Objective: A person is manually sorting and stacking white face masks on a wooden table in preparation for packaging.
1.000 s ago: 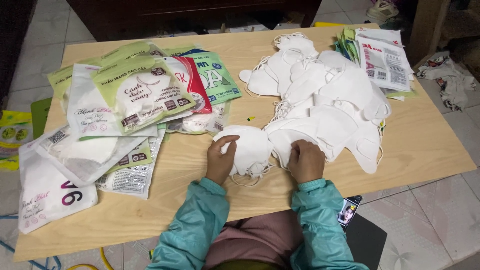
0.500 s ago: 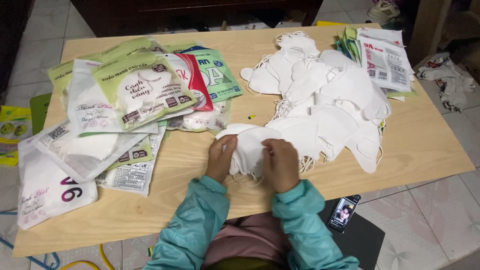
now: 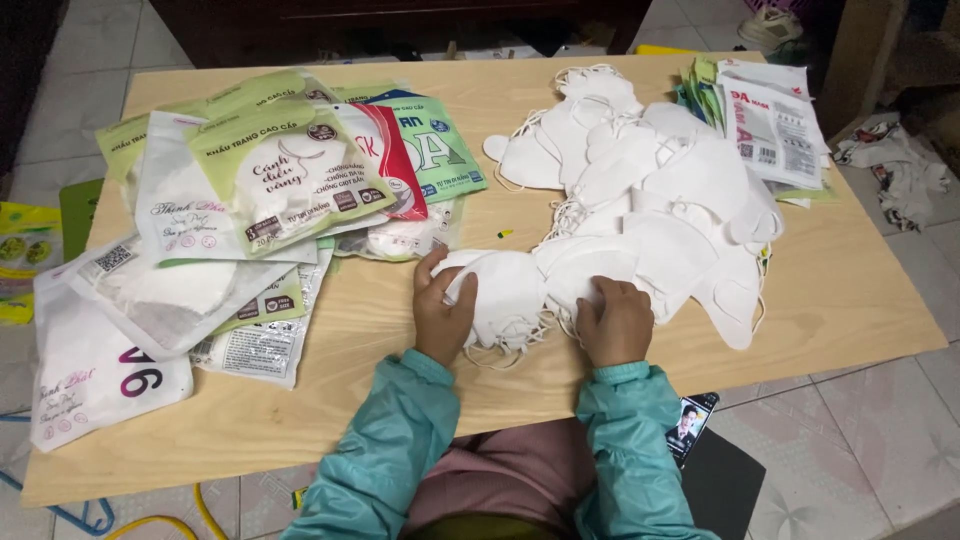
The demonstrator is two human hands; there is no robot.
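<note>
My left hand (image 3: 441, 309) grips the left edge of a small stack of white face masks (image 3: 510, 290) lying on the wooden table (image 3: 800, 290). My right hand (image 3: 613, 320) presses down on the neighbouring white mask (image 3: 585, 268) just to the right of that stack. A larger heap of loose white masks (image 3: 660, 180) with thin ear loops spreads behind and to the right of both hands. I wear teal sleeves.
Several flat packets of masks (image 3: 270, 180), green, red and white, overlap on the table's left half. Another stack of packets (image 3: 765, 115) lies at the far right corner. A phone (image 3: 690, 425) lies below the table edge. Crumpled cloth (image 3: 895, 165) is on the tiled floor.
My right hand went left toward the left hand and came back to the right. The mask stack under my hands shifted slightly; the left hand stayed put.
</note>
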